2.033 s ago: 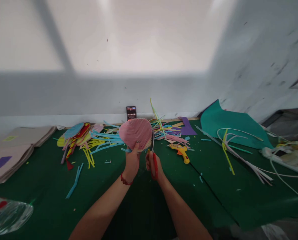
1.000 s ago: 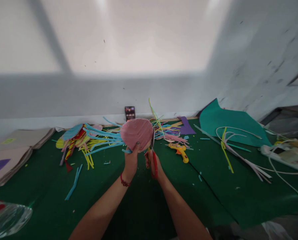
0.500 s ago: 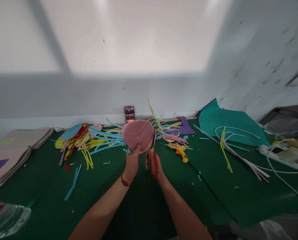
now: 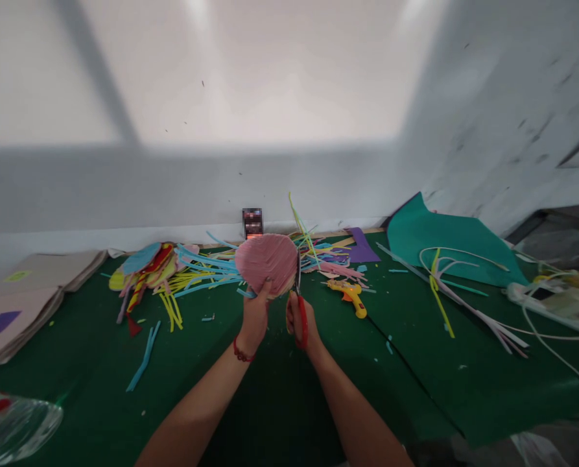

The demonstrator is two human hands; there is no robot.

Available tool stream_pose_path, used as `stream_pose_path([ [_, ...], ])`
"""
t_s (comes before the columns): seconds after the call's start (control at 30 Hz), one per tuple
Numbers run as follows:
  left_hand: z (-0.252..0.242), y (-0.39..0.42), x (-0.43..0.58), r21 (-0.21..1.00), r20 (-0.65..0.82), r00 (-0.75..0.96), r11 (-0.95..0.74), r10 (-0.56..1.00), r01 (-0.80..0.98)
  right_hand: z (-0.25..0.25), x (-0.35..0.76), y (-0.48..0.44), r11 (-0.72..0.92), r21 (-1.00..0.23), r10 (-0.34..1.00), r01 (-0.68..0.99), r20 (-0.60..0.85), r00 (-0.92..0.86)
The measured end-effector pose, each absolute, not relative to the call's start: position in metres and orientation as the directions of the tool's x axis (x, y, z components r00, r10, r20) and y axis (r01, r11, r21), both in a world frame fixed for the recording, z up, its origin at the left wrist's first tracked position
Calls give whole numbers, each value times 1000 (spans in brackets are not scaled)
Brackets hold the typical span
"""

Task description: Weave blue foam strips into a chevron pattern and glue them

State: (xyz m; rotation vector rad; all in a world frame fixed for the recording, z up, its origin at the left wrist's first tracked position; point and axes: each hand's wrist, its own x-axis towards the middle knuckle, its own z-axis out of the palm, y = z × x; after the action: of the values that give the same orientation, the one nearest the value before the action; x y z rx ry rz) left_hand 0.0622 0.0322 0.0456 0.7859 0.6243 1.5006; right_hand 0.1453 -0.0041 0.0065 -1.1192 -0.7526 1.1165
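Note:
My left hand (image 4: 256, 316) grips a pink heart-shaped piece (image 4: 266, 261) from below, with the thumb lying on its ridged face. In my right hand (image 4: 299, 321) is a pair of scissors (image 4: 303, 324) with red handles. Their blades point upward along the right edge of the pink piece; whether they touch it all the way I cannot tell. Behind the piece lie blue strips (image 4: 211, 267) and more coloured strips (image 4: 330, 259). To the right of my right hand rests a yellow glue gun (image 4: 350, 295) with a dark cord.
A green cloth (image 4: 182, 389) covers the table. At the left are colourful cut-out shapes (image 4: 146, 259), cardboard sheets (image 4: 26, 301) and a clear plastic bottle (image 4: 21, 425). A phone (image 4: 253, 222) leans on the wall. Rightward lie a teal sheet (image 4: 449, 240), pale strips (image 4: 478, 318) and a white cable (image 4: 556, 335).
The scissor blades now look closer together against the right edge of the pink piece, which has tilted slightly. My right-hand fingers have drawn in a little. Both hands keep their hold.

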Motion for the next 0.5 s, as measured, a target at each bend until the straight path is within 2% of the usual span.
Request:
stream_pose_path([
  [0.23, 47, 36, 56, 799, 142, -2, -116, 990, -590, -1, 147, 2, 70, -928, 972, -366, -18, 234],
  [0.37, 42, 36, 56, 813, 174, 9, -139, 985, -565, -6, 149, 5, 186, -934, 952, -305, 94, 291],
  [0.5, 40, 35, 57, 821, 175, 17, -137, 984, -555, -8, 148, 5, 190, -941, 949, -281, 102, 299],
])
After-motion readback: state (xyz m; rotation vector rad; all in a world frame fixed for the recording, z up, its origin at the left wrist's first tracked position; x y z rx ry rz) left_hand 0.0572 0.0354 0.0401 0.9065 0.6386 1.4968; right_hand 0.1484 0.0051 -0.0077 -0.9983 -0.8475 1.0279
